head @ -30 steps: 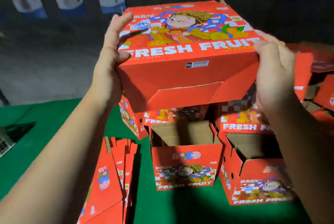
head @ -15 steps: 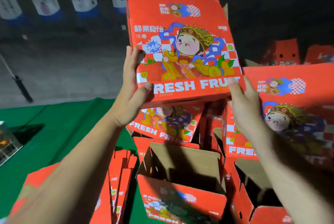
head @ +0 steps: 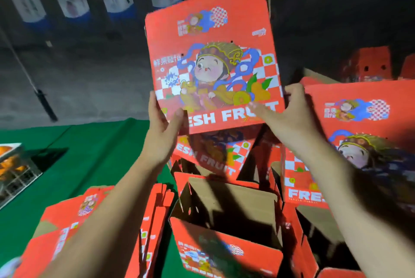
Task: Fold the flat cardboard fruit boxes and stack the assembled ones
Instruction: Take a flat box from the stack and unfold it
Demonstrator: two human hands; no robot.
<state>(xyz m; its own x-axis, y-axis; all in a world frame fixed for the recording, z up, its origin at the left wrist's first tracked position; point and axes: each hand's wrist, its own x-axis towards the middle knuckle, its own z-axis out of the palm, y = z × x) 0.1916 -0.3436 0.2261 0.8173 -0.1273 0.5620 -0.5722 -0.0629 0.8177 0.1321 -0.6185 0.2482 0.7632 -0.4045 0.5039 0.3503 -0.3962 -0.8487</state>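
Above the stack (head: 215, 158), both hands, left (head: 162, 134) and right (head: 289, 111), fingers clamped on a folded box (head: 213, 57); several assembled, flats (head: 155, 221) left.

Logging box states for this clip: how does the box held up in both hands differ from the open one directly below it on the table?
The held box is raised in the air, gripped by the left hand and right hand; the open box rests low among the others. The held box shows its large printed face; the open box shows its brown inside. Both are red with the same cartoon print.
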